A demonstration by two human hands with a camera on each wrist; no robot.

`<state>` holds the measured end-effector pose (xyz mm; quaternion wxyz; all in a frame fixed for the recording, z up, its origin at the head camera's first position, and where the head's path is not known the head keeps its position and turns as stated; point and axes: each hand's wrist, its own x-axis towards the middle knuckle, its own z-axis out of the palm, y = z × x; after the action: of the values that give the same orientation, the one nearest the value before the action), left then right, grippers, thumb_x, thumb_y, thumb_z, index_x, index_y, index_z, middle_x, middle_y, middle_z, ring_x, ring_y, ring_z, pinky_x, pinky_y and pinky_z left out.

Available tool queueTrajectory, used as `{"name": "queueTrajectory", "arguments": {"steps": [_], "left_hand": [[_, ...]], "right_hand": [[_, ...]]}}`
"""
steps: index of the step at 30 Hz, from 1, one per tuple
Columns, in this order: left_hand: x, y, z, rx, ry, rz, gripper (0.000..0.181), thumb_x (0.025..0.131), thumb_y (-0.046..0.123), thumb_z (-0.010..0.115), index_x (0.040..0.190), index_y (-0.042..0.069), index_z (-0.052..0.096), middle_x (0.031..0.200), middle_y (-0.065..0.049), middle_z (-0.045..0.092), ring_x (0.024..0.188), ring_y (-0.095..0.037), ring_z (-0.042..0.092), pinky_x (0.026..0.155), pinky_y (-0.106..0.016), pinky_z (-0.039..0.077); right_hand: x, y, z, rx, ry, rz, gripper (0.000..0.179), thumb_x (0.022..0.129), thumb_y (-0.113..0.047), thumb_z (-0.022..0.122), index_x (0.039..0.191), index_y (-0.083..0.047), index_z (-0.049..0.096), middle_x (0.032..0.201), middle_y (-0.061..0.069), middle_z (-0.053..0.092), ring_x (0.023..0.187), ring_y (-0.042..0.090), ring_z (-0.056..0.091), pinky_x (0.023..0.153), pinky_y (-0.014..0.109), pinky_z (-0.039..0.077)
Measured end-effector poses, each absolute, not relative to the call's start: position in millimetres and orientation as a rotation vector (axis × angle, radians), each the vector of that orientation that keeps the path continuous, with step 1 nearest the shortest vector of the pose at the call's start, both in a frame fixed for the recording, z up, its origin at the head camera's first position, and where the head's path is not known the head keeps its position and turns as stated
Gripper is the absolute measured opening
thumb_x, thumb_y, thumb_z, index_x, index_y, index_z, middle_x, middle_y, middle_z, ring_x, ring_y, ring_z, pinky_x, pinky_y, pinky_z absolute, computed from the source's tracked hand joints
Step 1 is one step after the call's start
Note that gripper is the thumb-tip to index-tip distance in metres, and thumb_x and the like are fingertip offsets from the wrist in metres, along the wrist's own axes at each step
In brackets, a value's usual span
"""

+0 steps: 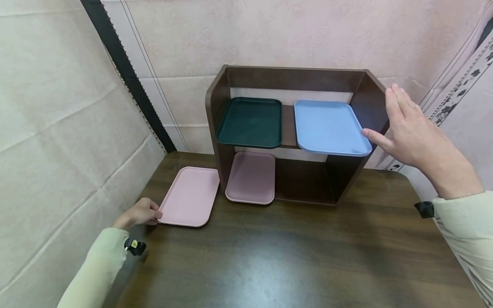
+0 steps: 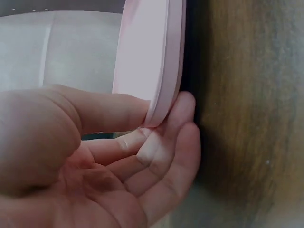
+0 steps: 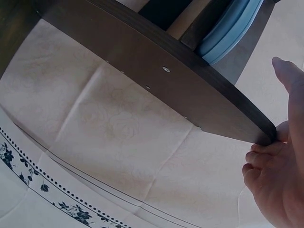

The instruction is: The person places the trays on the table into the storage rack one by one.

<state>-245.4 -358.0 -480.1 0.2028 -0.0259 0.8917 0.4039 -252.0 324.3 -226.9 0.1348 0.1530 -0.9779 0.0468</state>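
Observation:
At the table's left, my left hand (image 1: 143, 211) pinches the near left corner of a light pink tray (image 1: 191, 196). In the left wrist view the thumb lies on top of that tray (image 2: 142, 52) and the fingers sit under its rim. My right hand (image 1: 414, 128) is held up with straight fingers at the right side panel of a dark brown two-tier shelf (image 1: 296, 73). Its thumb is out toward a blue tray (image 1: 331, 128) on the upper tier. In the right wrist view the fingers meet the edge of the side panel (image 3: 190, 90).
A dark green tray (image 1: 252, 122) lies on the upper tier at left, jutting past the front edge like the blue one. Below it, a mauve-pink tray (image 1: 252, 177) sits in the lower tier. Patterned cloth (image 1: 308, 34) hangs behind and beside the wooden table (image 1: 269, 252).

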Motion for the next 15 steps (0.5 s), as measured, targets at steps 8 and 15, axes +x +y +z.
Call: {"name": "queueTrajectory", "arguments": {"steps": [8,15], "left_hand": [[-243.1,-361.7,-487.8,-0.103,2.404,1.260,0.017,0.098,-0.004,0.060,0.106,-0.019,0.058,0.085,-0.008,0.064,0.076,-0.013,0.070,0.071,-0.029,0.066],[-241.1,-365.4,-489.9,-0.099,2.426,1.255,0.031,0.098,-0.005,0.058,0.119,-0.028,0.052,0.089,-0.012,0.063,0.077,-0.013,0.070,0.072,-0.029,0.066]], "right_hand": [[-252.7,324.7,-227.7,0.445,-2.837,0.137,0.101,0.108,-0.051,0.051,0.165,0.007,-0.010,0.174,0.028,-0.015,0.164,0.046,-0.006,0.133,0.060,0.000],[-253.4,325.1,-227.5,0.447,-2.822,0.154,0.101,0.108,-0.050,0.052,0.165,0.008,-0.009,0.174,0.029,-0.012,0.164,0.046,-0.004,0.133,0.059,0.000]]}}
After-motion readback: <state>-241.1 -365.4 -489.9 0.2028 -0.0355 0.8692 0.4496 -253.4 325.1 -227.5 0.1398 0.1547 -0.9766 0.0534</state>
